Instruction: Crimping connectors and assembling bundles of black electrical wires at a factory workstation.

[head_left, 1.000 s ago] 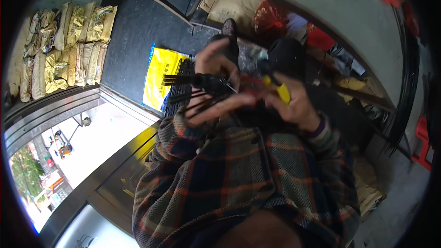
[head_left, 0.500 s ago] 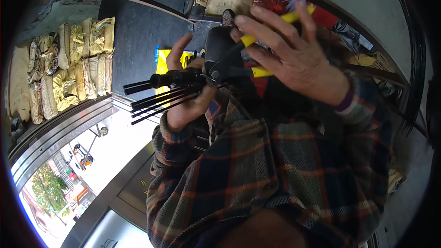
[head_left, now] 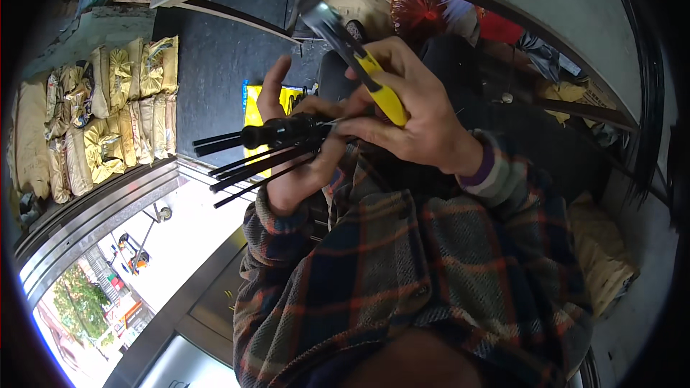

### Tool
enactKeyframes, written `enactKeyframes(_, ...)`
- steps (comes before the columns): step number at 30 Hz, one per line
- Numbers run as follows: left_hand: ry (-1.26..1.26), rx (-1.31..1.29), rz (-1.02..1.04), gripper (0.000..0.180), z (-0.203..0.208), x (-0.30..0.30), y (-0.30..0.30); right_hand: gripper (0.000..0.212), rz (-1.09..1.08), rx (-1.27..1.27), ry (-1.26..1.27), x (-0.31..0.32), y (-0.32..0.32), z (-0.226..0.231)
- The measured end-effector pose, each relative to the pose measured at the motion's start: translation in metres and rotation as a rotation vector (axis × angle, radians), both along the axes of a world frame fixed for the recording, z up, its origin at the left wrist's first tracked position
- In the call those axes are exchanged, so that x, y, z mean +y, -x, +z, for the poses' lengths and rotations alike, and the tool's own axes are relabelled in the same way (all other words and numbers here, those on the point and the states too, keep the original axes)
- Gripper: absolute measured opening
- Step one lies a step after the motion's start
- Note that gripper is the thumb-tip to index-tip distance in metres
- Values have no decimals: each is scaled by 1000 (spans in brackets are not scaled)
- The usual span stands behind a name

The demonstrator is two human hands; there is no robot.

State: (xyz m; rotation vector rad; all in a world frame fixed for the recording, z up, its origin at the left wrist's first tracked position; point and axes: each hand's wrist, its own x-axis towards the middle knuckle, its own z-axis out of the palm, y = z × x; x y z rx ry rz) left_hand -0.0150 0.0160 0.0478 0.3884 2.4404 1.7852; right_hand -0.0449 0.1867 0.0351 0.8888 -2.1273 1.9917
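My left hand (head_left: pixel 305 176) is wrapped round a bundle of thin black rods (head_left: pixel 248 170) that fan out to the left, its thumb raised. Among them lies a thicker black shaft (head_left: pixel 277 133) with a rounded knob at its end; together they resemble a folded umbrella frame. In my right hand (head_left: pixel 428 115) is a pair of pliers (head_left: pixel 388 99) with yellow and black handles, its metal head tilted up and away to the left. The right thumb and fingertips come together at the bundle's right end, by the left fingers. Whatever small piece they pinch there is hidden.
Below the hands, a yellow packet (head_left: pixel 253 111) lies on the dark floor. Wrapped brown and gold packages (head_left: pixel 111 111) stand in rows at the left, above a metal door track (head_left: pixel 93 205). A red plastic bag (head_left: pixel 417 11) sits at the far side, and a brown sack (head_left: pixel 600 259) at the right.
The pliers have come away from the bundle and turned head-up in my right hand. That hand has moved left and down, its fingertips now at the bundle. My left hand keeps its hold.
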Motion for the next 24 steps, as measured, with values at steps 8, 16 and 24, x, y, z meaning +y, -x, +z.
enactKeyframes(8,429,303,-27,71,4,0,1,21,21,-116,-4,1,13,21)
enactKeyframes(16,-157,23,-42,77,0,-4,2,16,-4,318,-544,36,25,0)
enactKeyframes(24,-288,-122,67,77,9,-1,1,36,-407,1195,-1152,39,31,23)
